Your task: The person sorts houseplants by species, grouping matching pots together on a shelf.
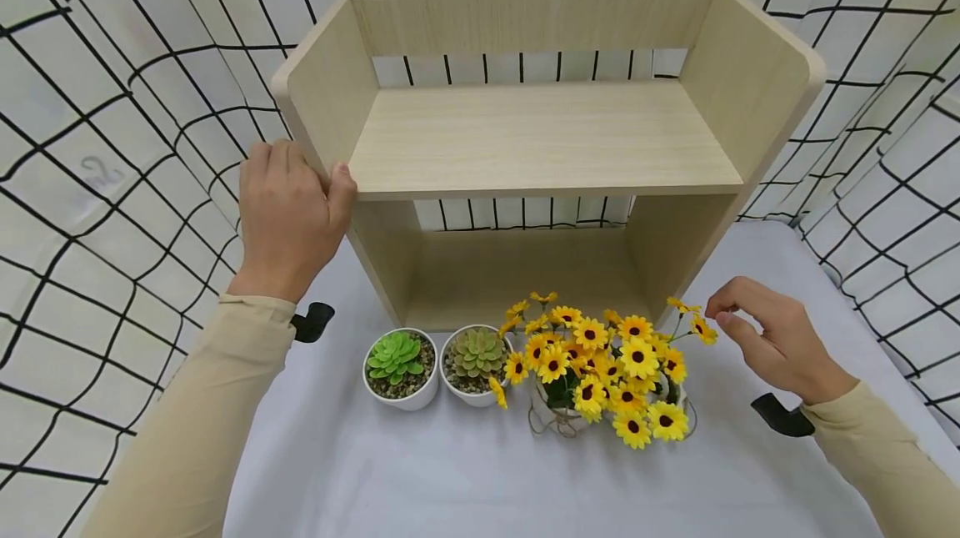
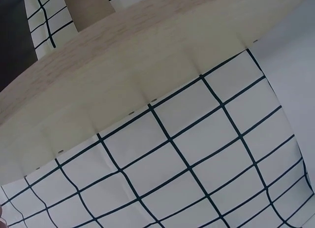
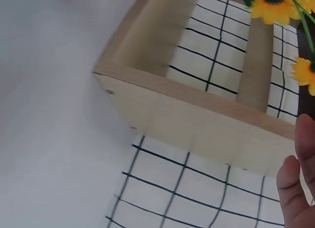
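Note:
My left hand (image 1: 288,213) grips the left side panel of a pale two-tier wooden shelf (image 1: 547,142), its thumb at the front edge and its fingers on the outer side. In the left wrist view, the shelf's side panel (image 2: 123,75) slants across. Beside yellow daisy-like flowers (image 1: 637,359) in a twine-tied pot, my right hand (image 1: 783,338) hovers with loosely bent fingers, holding nothing. The right wrist view catches its fingers (image 3: 290,183) near a few blooms (image 3: 305,73). Whether a fingertip touches a petal, I cannot tell.
Two white-potted succulents, one bright green (image 1: 401,367) and one duller green (image 1: 476,359), stand left of the flowers, before the shelf. A white cloth (image 1: 450,480) covers the table. Black wire grid panels (image 1: 142,138) enclose the back and both sides.

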The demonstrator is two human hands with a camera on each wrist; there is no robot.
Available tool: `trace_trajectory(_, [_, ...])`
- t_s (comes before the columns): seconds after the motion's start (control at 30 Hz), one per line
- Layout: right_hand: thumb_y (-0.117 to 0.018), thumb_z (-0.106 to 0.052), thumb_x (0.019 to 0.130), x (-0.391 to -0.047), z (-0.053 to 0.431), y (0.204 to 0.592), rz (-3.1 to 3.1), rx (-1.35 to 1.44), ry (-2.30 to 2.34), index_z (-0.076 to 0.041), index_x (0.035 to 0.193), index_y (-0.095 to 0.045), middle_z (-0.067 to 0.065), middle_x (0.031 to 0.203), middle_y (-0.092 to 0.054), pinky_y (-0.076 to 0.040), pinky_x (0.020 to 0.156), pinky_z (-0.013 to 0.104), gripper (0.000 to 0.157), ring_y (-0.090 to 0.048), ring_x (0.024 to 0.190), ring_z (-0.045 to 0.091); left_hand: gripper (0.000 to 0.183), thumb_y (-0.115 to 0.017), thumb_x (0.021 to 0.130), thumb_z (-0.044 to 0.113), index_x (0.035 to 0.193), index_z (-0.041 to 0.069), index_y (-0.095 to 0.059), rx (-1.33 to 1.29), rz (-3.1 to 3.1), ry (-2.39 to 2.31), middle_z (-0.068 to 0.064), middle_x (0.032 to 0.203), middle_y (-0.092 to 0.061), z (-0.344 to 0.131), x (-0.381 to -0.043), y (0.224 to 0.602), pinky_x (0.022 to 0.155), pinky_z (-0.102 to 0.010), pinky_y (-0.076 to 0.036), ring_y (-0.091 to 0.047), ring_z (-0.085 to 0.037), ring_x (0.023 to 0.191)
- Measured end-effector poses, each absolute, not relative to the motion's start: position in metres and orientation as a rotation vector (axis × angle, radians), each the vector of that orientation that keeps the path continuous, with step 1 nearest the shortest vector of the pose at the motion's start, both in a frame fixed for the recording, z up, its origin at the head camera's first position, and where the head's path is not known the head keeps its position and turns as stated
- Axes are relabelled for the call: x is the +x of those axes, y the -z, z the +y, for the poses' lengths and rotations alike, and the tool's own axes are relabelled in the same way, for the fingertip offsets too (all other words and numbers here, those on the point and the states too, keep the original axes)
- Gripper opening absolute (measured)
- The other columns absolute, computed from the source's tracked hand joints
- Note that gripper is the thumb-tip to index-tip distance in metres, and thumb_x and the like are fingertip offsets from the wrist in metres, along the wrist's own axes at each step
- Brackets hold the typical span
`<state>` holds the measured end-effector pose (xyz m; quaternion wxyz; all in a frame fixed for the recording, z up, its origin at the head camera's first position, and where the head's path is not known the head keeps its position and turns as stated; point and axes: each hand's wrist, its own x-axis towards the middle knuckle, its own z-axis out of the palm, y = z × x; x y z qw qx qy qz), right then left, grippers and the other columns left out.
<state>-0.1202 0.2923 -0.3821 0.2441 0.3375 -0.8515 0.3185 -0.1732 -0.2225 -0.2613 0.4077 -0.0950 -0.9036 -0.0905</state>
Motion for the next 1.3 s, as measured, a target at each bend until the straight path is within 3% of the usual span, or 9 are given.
trace_trajectory(0.2, [-0.058,0.013,0.075,-0.109,0.300,0.400,-2.430,0.888,-0.921,-0.015,0.097,-0.067,-0.010,0.091,-0.066,-0.047,0.081,0.010,0.036,-0.056,0.084,-0.002,0.060,-0.029,0.104,0.040,0.077,-0.010,-0.049,-0.233,-2.279,0.215,-0.034,0.092,-0.058,-0.222,-0.173,0.261,0.081,-0.058,-0.040,-0.048,-0.048,0.093])
trace_trajectory(0.47, [-0.080,-0.018,0.073,-0.098,0.299,0.424,-2.716,0.905,-0.802,-0.017,0.119,-0.065,-0.009,0.110,-0.068,-0.054,0.077,0.030,0.048,-0.061,0.097,0.004,0.058,-0.031,0.102,0.038,0.075,-0.010,-0.050,-0.234,-2.251,0.223,-0.034,0.089,-0.058,-0.223,-0.175,0.261,0.083,-0.059,-0.040,-0.049,-0.049,0.093])
trace_trajectory(0.6, [-0.088,-0.029,0.069,-0.096,0.293,0.432,-2.817,0.858,-0.814,-0.015,0.126,-0.064,-0.008,0.119,-0.069,-0.053,0.079,0.030,0.063,-0.060,0.098,0.006,0.058,-0.031,0.102,0.037,0.077,-0.011,-0.051,-0.235,-2.252,0.231,-0.034,0.089,-0.058,-0.223,-0.174,0.261,0.084,-0.060,-0.040,-0.049,-0.049,0.092])
trace_trajectory(0.8, [-0.090,-0.038,0.066,-0.091,0.286,0.438,-2.899,0.813,-0.824,-0.013,0.131,-0.060,-0.006,0.117,-0.070,-0.047,0.076,0.029,0.076,-0.053,0.093,0.003,0.059,-0.031,0.103,0.038,0.076,-0.011,-0.050,-0.245,-2.256,0.233,-0.034,0.088,-0.057,-0.222,-0.173,0.261,0.083,-0.060,-0.040,-0.048,-0.049,0.092])
trace_trajectory(0.93, [-0.093,-0.041,0.062,-0.092,0.284,0.444,-2.874,0.849,-0.823,-0.012,0.131,-0.058,-0.004,0.118,-0.070,-0.050,0.078,0.031,0.082,-0.054,0.095,0.001,0.058,-0.031,0.102,0.036,0.074,-0.011,-0.049,-0.254,-2.234,0.219,-0.034,0.085,-0.055,-0.221,-0.175,0.262,0.083,-0.060,-0.039,-0.048,-0.050,0.090])
trace_trajectory(1.1, [-0.097,-0.039,0.058,-0.096,0.283,0.453,-2.834,0.865,-0.883,-0.013,0.133,-0.059,-0.004,0.126,-0.068,-0.058,0.089,0.037,0.088,-0.062,0.110,0.002,0.058,-0.031,0.103,0.036,0.074,-0.012,-0.050,-0.257,-2.234,0.218,-0.035,0.086,-0.056,-0.222,-0.175,0.263,0.083,-0.060,-0.039,-0.049,-0.050,0.090])
trace_trajectory(1.3, [-0.100,-0.040,0.055,-0.096,0.280,0.458,-2.813,0.850,-0.955,-0.015,0.135,-0.059,-0.005,0.128,-0.067,-0.058,0.095,0.036,0.093,-0.059,0.117,-0.003,0.058,-0.032,0.102,0.037,0.074,-0.011,-0.050,-0.248,-2.240,0.236,-0.034,0.087,-0.056,-0.222,-0.175,0.263,0.081,-0.060,-0.039,-0.048,-0.049,0.091])
